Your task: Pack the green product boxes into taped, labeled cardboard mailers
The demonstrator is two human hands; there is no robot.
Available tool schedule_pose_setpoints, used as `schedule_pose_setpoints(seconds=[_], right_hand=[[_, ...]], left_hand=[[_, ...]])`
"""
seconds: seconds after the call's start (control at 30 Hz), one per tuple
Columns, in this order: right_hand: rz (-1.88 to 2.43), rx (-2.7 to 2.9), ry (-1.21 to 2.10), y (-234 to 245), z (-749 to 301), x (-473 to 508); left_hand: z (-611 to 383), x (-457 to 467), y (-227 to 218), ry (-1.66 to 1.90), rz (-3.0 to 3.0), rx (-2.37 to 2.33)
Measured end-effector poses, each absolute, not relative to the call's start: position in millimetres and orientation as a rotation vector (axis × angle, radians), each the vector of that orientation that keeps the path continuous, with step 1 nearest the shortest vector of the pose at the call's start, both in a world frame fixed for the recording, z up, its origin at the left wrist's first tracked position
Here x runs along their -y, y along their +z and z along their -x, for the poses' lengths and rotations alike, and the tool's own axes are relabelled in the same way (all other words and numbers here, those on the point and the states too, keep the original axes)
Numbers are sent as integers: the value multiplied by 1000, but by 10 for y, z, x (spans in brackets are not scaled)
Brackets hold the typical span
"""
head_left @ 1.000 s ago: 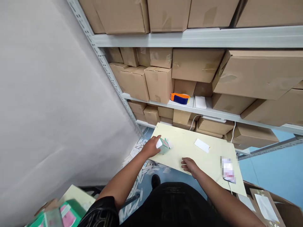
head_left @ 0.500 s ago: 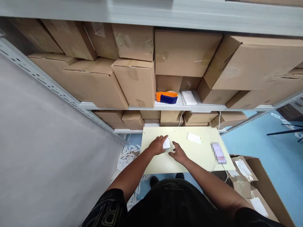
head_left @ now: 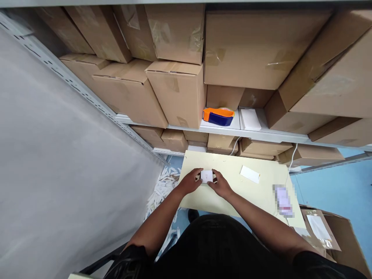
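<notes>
A small white box [head_left: 206, 176] sits on the pale yellow tabletop [head_left: 247, 193], gripped from both sides. My left hand [head_left: 191, 180] pinches its left edge with curled fingers. My right hand [head_left: 221, 183] holds its right edge the same way. A white card or label [head_left: 250, 174] lies flat on the table to the right of my hands, apart from them.
A blurred phone [head_left: 283, 200] on a cable lies at the table's right edge. Metal shelves behind carry many cardboard boxes, an orange and blue tape dispenser [head_left: 217, 116] and a white packet [head_left: 250, 119]. Paper strips [head_left: 161, 190] litter the floor left; an open carton [head_left: 334, 236] stands right.
My right hand came over from the table's front edge and took the box's right side. The box, earlier tilted in my left hand alone, now lies level between both hands.
</notes>
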State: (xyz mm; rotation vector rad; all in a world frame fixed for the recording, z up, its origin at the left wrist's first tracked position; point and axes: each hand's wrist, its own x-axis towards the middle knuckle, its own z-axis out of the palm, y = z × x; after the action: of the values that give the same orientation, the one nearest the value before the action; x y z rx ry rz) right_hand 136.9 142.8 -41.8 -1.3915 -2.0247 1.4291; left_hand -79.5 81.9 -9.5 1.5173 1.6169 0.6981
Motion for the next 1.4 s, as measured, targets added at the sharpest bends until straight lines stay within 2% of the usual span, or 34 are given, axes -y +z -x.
schedule_pose_setpoints(seconds=[0.13, 0.23, 0.4, 0.6, 0.7, 0.8, 1.03, 1.4], right_hand=[[1348, 2000, 1520, -459, -1348, -1530], [1308, 1920, 1559, -487, -1262, -1644], [1215, 1978, 1427, -454, -1072, -1769], [1217, 1932, 1642, -426, -1221, -1539], [1152, 2063, 1581, -408, -1301, -1407], [1171, 2149, 1486, -359, -1279, -1346], [1252, 2088, 1381, -275, -1224, -1298], [1512, 2199, 1208, -293, -1145, -1213]], left_hand=[[802, -867, -12, 632, -1455, -1731], [759, -870, 111, 434, -1455, -1881], [623, -775, 269, 91, -1655, -1999], [604, -858, 323, 19, -2034, -1803], [616, -930, 318, -42, -2097, -1730], [652, -978, 317, -1, -2095, -1752], [716, -988, 239, 470, -1939, -2070], [574, -875, -5, 362, -1619, -1911]])
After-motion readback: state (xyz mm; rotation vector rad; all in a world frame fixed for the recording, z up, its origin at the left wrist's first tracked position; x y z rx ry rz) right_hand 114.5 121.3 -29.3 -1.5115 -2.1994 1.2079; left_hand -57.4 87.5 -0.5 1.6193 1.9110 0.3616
